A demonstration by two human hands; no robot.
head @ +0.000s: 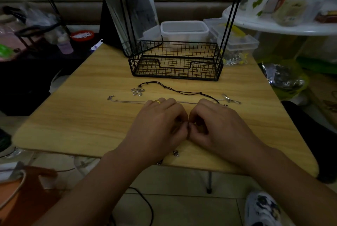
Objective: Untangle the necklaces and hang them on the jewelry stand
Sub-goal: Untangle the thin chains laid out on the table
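Observation:
My left hand [158, 125] and my right hand [218, 125] meet at the table's near middle, fingertips pinched together on a thin dark necklace strand [188, 127]. Small dark beads [175, 153] of it lie near the front edge below my hands. Beyond my knuckles lies a thin silver chain [127, 101] running left to right. Behind that, a black cord necklace [182, 91] with a silver flower pendant [137, 91] rests flat. The black wire jewelry stand [175, 61] has a basket base and tall uprights at the table's back.
The wooden table [82, 116] carries a clear plastic box [184, 30] and small plastic cases [237, 43] behind the stand. A mirror [127, 7] leans at the back. A white round table [284, 25] with clutter stands to the right.

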